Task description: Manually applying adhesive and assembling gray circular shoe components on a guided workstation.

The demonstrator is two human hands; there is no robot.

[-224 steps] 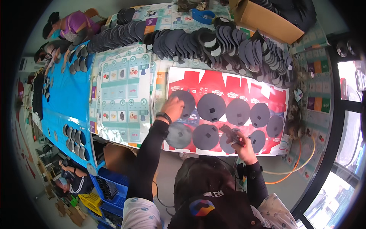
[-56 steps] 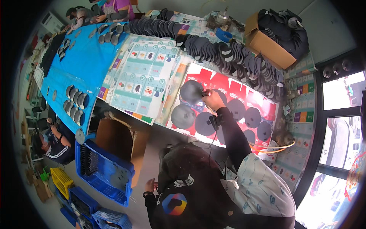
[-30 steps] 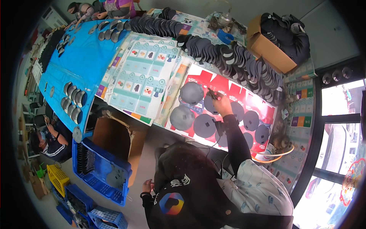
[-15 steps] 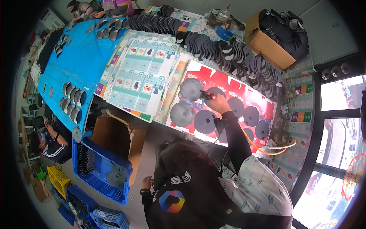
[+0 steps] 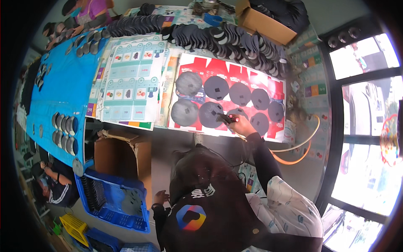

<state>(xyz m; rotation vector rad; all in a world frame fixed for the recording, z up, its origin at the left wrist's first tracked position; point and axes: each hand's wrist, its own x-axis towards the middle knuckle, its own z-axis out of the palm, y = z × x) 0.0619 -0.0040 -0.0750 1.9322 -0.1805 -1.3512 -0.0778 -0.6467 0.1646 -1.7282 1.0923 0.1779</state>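
From where I stand: blue plastic-covered table (image 5: pixel 58 94) off left, grey curved pieces (image 5: pixel 74 126) in two short rows on it. Person in a purple top (image 5: pixel 95 8) at its far end; another in a dark top with white side stripes (image 5: pixel 63 192) below its near edge. Teal-and-white printed sheets with fruit pictures (image 5: pixel 128 71) piled beside the blue cover. Blue ring-shaped item (image 5: pixel 213 19) at the back, tan open cardboard box (image 5: pixel 270 30) right of it, black bundle (image 5: pixel 287 14) inside. Floor: brown cardboard box (image 5: pixel 143 168), blue plastic crate (image 5: pixel 121 221), yellow crate (image 5: pixel 74 229). Black-framed window (image 5: pixel 337 105) right.
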